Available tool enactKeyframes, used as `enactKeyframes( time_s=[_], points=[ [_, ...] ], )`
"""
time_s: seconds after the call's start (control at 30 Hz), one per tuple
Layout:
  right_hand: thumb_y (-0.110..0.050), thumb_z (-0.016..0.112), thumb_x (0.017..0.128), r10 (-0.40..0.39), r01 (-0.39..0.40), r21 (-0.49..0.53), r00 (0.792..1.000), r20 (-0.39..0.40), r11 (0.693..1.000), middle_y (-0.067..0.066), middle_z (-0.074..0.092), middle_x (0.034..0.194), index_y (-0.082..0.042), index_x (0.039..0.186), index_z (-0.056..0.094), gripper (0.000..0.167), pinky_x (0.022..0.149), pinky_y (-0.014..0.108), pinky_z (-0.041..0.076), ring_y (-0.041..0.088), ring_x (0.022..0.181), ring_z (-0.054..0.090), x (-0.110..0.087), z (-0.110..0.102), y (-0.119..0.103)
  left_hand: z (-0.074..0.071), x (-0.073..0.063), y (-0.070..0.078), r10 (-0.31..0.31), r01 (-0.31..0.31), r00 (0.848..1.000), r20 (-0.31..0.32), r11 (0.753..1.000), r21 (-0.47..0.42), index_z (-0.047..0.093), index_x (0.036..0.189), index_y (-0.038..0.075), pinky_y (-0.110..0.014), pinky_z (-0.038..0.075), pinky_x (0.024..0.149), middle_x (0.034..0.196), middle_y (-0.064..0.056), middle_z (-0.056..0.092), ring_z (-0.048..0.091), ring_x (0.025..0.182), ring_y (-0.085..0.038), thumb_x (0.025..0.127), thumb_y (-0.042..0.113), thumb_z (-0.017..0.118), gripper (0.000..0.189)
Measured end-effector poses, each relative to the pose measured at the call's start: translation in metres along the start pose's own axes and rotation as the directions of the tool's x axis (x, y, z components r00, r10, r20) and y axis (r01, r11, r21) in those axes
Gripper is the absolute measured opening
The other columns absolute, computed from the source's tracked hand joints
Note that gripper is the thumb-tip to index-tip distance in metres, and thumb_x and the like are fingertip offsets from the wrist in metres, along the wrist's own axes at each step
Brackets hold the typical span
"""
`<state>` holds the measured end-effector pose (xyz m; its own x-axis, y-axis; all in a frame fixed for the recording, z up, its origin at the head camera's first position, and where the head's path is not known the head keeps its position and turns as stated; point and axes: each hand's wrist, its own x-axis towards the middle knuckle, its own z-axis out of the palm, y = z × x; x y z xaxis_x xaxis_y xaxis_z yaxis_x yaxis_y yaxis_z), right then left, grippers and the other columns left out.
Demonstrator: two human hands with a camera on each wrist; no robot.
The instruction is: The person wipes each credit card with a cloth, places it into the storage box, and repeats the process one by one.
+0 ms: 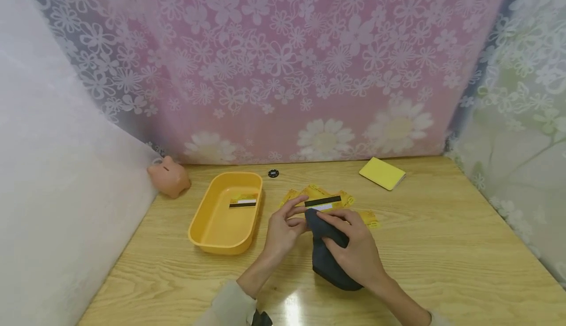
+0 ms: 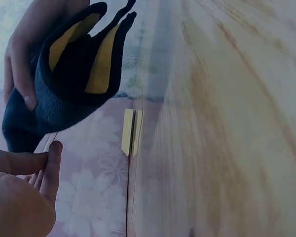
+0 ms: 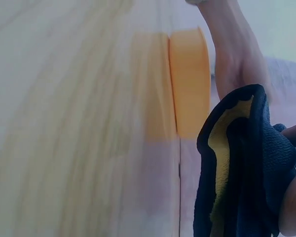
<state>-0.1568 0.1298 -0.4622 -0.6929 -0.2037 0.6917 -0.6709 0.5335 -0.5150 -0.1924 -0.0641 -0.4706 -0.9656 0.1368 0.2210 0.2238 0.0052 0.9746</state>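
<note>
A dark blue soft wallet [image 1: 329,257] stands folded over the front middle of the table, in my right hand [image 1: 358,247], thumb and fingers gripping its sides. Its mouth gapes in the left wrist view, showing a yellow lining [image 2: 101,69]. My left hand [image 1: 283,228] is just left of it, fingers loosely bent and fingertips near the edge of a card [image 1: 325,201] with a black stripe. Whether they touch the card is unclear. Behind the hands lie several yellow printed slips [image 1: 314,190], partly hidden.
To the left stands a yellow-orange tray [image 1: 212,228] with a striped card [image 1: 243,201] inside. A pink piggy bank [image 1: 169,177] sits by the left wall. Farther back are a black round chip [image 1: 273,173] and, on the right, a yellow notebook [image 1: 382,173].
</note>
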Motion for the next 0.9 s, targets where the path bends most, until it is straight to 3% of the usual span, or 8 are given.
enactKeyframes(
  time_s=[0.1,0.2,0.33,0.47,0.73,0.9],
  points=[
    [0.005,0.09,0.075,-0.011,0.011,0.007,1.0,0.025,1.0,0.005,0.065,0.126,-0.015,0.131,0.075,0.061,0.086,0.044,0.061,0.022,0.117,0.058,0.001,0.009,-0.006,0.0,0.0,0.0,-0.001,0.001,1.0,0.003,1.0,0.025,0.065,0.141,0.026,-0.019,0.052,0.058,0.126,-0.019,0.07,0.077,0.088,-0.02,0.093,-0.008,0.069,0.058],
    [0.005,0.09,0.075,-0.009,0.009,0.006,0.999,0.032,1.0,0.005,0.065,0.127,-0.015,0.13,0.075,0.06,0.086,0.047,0.06,0.023,0.118,0.057,0.004,0.015,-0.009,0.0,0.0,0.001,-0.01,0.01,1.0,0.002,1.0,0.024,0.066,0.139,0.026,-0.019,0.043,0.051,0.122,-0.017,0.072,0.078,0.087,-0.021,0.093,-0.008,0.068,0.058],
    [0.006,0.09,0.075,-0.005,0.005,-0.008,1.0,0.028,1.0,0.005,0.065,0.126,-0.014,0.129,0.075,0.06,0.087,0.047,0.061,0.024,0.118,0.057,0.007,0.017,-0.008,-0.001,-0.002,0.003,-0.019,0.019,1.0,0.007,1.0,0.009,0.067,0.138,0.029,-0.022,0.056,0.064,0.12,-0.011,0.074,0.078,0.094,-0.023,0.094,-0.005,0.071,0.056],
    [0.005,0.089,0.076,0.01,-0.01,-0.009,0.999,0.03,1.0,0.005,0.064,0.125,-0.015,0.129,0.076,0.059,0.088,0.048,0.061,0.024,0.118,0.057,0.007,0.016,-0.004,-0.002,-0.002,0.003,-0.014,0.014,1.0,0.014,1.0,0.003,0.067,0.138,0.029,-0.026,0.062,0.075,0.118,-0.01,0.074,0.078,0.093,-0.024,0.094,-0.004,0.072,0.055],
    [0.005,0.089,0.076,0.037,-0.036,-0.015,0.999,0.035,0.999,0.004,0.065,0.125,-0.014,0.129,0.076,0.057,0.087,0.049,0.06,0.023,0.116,0.058,0.005,0.009,0.003,0.0,-0.003,0.0,-0.02,0.02,1.0,0.014,1.0,-0.007,0.067,0.138,0.023,-0.032,0.064,0.078,0.117,-0.011,0.074,0.077,0.087,-0.023,0.09,-0.012,0.07,0.059],
    [0.006,0.089,0.076,0.058,-0.058,-0.025,0.998,0.019,0.998,0.006,0.066,0.125,-0.013,0.129,0.075,0.058,0.088,0.052,0.06,0.026,0.116,0.058,0.004,0.001,0.009,0.002,-0.004,0.001,-0.018,0.02,0.999,0.03,0.998,-0.066,0.066,0.139,0.019,-0.039,0.065,0.081,0.119,-0.018,0.071,0.077,0.089,-0.031,0.09,-0.016,0.069,0.061]
  ],
)
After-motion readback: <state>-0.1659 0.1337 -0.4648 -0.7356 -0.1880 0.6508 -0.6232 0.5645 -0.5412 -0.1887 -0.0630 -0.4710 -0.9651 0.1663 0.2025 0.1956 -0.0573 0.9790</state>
